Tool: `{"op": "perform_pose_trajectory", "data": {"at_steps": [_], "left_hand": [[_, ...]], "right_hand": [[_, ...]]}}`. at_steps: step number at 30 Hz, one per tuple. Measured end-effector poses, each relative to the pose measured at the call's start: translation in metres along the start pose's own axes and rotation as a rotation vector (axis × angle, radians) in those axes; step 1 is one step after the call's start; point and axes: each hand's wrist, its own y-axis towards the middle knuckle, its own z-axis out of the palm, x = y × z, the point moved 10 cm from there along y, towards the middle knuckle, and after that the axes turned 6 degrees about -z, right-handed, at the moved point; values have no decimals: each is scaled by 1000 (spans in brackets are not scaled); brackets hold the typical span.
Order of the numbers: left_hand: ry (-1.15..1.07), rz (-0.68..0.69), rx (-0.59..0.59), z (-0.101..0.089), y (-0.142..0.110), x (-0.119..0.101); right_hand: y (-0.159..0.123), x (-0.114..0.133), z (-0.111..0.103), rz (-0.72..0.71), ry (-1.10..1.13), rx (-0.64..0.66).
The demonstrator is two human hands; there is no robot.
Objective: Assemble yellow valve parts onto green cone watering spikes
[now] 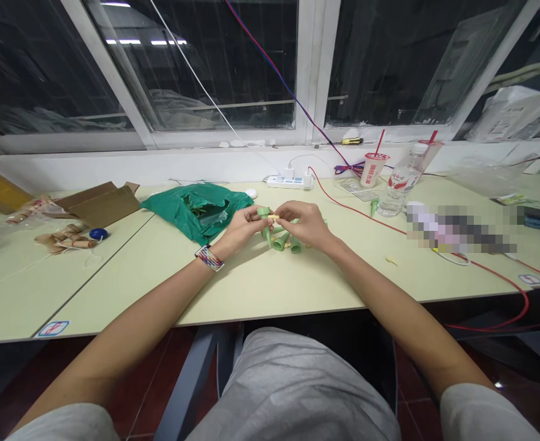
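Note:
My left hand (244, 228) is closed on a green cone-shaped plastic piece (264, 213), its narrow tip pointing down. Close beside it, my right hand (303, 222) pinches a small yellow piece (273, 217) against the side of the green cone's wide end. Below the hands, several more green cone pieces (296, 246) lie on the table with their round open ends toward me. Small yellow bits show among them, partly hidden by my right hand. A loose yellow piece (391, 261) rests on the table to the right.
A torn green plastic bag (200, 208) lies left of my hands, with a cardboard box (97, 205) and wooden toys (70, 237) beyond. At the right stand a water bottle (401, 180) and a paper cup (374, 168). A red cable (352, 211) crosses the table from a power strip (292, 181).

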Motion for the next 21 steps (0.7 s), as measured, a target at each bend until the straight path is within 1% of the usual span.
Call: {"op": "perform_pose_trajectory", "data": {"at_steps": [6, 10, 13, 15, 18, 21], "left_hand": [[29, -7, -14, -1, 0, 1], [74, 14, -29, -1, 0, 0], [75, 15, -20, 1, 0, 0], [65, 9, -8, 2, -1, 0], [59, 9, 1, 2, -1, -1], [57, 2, -5, 2, -1, -1]], "right_hand": [[-3, -12, 3, 101, 53, 21], [-5, -18, 7, 130, -77, 62], [-6, -20, 7, 149, -114, 77], [-6, -19, 5, 142, -99, 56], [-6, -15, 2, 89, -59, 23], [-6, -14, 3, 74, -99, 57]]}}
